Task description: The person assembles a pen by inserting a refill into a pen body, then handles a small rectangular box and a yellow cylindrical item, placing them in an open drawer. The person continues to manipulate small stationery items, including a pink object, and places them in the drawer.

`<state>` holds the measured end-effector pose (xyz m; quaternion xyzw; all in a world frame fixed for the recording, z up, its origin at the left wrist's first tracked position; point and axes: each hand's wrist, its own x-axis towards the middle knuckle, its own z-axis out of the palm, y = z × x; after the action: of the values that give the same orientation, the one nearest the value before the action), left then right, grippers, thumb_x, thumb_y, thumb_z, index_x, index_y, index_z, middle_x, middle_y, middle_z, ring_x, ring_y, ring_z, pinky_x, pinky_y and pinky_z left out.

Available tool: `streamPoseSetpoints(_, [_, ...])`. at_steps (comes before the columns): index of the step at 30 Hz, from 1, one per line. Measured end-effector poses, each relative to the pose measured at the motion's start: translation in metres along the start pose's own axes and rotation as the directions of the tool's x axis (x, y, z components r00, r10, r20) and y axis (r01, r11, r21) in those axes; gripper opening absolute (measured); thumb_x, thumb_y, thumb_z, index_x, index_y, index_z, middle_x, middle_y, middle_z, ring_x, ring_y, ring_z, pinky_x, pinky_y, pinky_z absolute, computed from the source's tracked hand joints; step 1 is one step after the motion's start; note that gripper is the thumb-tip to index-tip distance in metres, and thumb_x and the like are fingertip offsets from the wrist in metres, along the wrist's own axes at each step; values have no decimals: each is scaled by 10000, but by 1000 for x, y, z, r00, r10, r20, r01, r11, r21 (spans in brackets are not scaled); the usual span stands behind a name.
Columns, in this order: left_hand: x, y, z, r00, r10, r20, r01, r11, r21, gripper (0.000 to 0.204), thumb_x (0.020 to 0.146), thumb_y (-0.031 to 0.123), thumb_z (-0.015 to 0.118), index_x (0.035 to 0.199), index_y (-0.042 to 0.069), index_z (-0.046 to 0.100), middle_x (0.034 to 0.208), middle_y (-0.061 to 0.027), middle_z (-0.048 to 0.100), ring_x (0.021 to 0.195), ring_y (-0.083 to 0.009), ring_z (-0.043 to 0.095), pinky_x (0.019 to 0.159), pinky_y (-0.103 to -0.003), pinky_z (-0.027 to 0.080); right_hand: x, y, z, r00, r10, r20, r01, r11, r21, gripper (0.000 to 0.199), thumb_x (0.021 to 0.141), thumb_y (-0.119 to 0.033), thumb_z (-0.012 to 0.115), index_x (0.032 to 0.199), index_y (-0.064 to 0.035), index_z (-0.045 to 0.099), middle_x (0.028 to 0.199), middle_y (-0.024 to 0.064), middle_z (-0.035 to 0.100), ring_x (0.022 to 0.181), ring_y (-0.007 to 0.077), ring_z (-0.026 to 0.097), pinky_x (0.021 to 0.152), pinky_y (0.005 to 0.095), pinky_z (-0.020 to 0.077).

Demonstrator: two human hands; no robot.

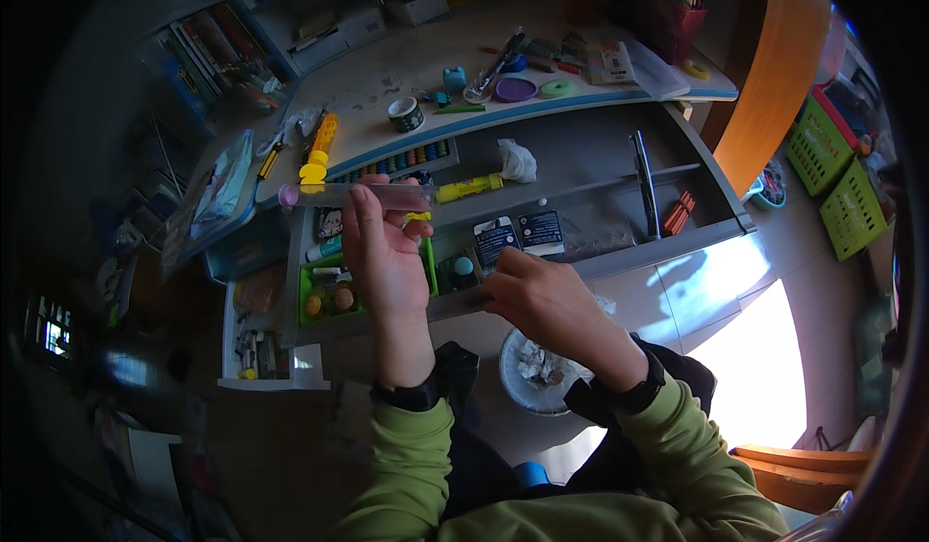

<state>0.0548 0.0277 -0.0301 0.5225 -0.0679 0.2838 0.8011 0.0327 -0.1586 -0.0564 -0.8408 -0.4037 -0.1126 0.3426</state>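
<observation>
My left hand (387,256), palm turned up, is closed on a clear plastic tube (334,195) with a pink cap at its left end. A small yellow piece (418,216) shows by its fingers. Beyond the tube's right end lies a yellow tube (469,188) in the open drawer (610,189), against a crumpled white plastic bag (518,161). My right hand (542,295) hovers over the drawer's front edge with fingers curled together; what they hold, if anything, is hidden. Dark printed packets (540,232) lie just beyond it.
A green tray (312,317) with small round items sits at the drawer's left. Red sticks (679,213) lie at its right. On the desk (358,82) are a tape roll (405,114) and a yellow bottle (321,145). Below stands a waste bin (513,373) holding crumpled paper.
</observation>
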Motion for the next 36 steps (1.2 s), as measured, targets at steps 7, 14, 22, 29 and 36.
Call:
streamPoseSetpoints(7, [3, -2, -10, 989, -129, 69, 142, 962, -233, 383, 967, 394, 591, 1221, 109, 569, 1111, -54, 677, 938, -97, 655, 671, -217, 493, 3, -3, -2, 996, 69, -56, -63, 993, 102, 118, 831, -90, 678, 912, -56, 600, 907, 96, 535, 748, 292, 612, 637, 385, 496])
streamPoseSetpoints(14, [2, -3, -10, 941, -176, 287, 287, 866, -409, 489, 987, 315, 565, 1416, 110, 450, 1275, -93, 608, 1029, -123, 648, 777, -235, 521, 10, -1, -9, 884, 412, -224, -68, 585, 808, 155, 988, -166, 585, 1017, -17, 558, 814, -16, 497, 676, 65, 434, 582, 226, 379])
streamPoseSetpoints(22, [-5, 1, 6, 946, -21, 325, 73, 986, -148, 406, 966, 196, 604, 1338, 86, 481, 1220, -201, 626, 1078, -195, 633, 868, -265, 518, 8, -8, -19, 870, 443, -216, -48, 512, 857, 165, 994, -180, 584, 1034, -25, 546, 777, -45, 492, 670, 23, 409, 579, 180, 334])
streamPoseSetpoints(29, [-7, 2, 11, 948, 26, 317, 22, 989, -144, 338, 951, 187, 632, 1253, 89, 517, 1146, -188, 666, 1053, -201, 646, 839, -252, 508, 8, 0, -21, 865, 445, -233, -72, 569, 819, 133, 983, -138, 594, 1024, -19, 553, 824, -6, 499, 744, 58, 468, 657, 216, 408])
streamPoseSetpoints(36, [-3, 5, 5, 962, 77, 260, -77, 997, -13, 334, 952, 228, 636, 1224, 63, 533, 1086, -121, 680, 1041, -196, 659, 760, -252, 512, 3, 32, -46, 913, 292, -286, -262, 955, 140, 84, 892, -51, 641, 964, -26, 606, 889, 120, 553, 752, 266, 596, 676, 348, 481])
